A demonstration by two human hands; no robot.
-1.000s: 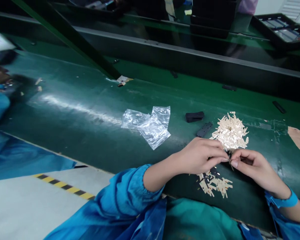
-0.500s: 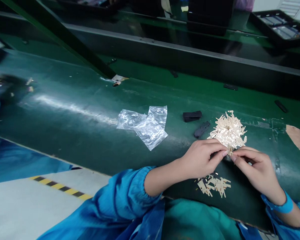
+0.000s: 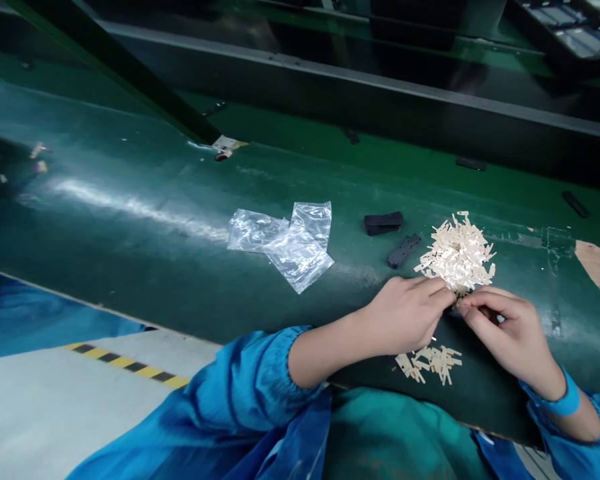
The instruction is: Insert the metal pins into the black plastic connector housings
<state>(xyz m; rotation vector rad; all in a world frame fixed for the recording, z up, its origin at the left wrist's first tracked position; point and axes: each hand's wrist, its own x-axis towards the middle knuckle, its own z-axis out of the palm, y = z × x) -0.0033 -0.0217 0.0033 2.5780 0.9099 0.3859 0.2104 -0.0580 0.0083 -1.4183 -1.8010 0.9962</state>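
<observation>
My left hand (image 3: pixel 411 315) is at the near edge of a large pile of small cream-coloured pieces (image 3: pixel 457 255), its fingers pressed together. What they hold, if anything, is hidden. My right hand (image 3: pixel 511 333), with a blue band at the wrist, pinches with thumb and forefinger right beside the left fingertips; the thing in the pinch is too small to name. A smaller group of the same pieces (image 3: pixel 443 363) lies below my left hand, close to the table's front edge. Beyond my left hand rest a stack of black strips (image 3: pixel 383 223) and another black piece (image 3: pixel 403 251).
Clear plastic bags (image 3: pixel 300 250) lie left of the black strips on the green table (image 3: pixel 170 280). A dark green post (image 3: pixel 145 87) slants down to the table at the left. A brown flat piece (image 3: pixel 593 264) lies at the right; a black tray (image 3: pixel 570 33) stands at the back right.
The left fingers have curled over, and their tips are now less visible. My right hand stays pinched at almost the same spot. The camera view has shifted slightly.
</observation>
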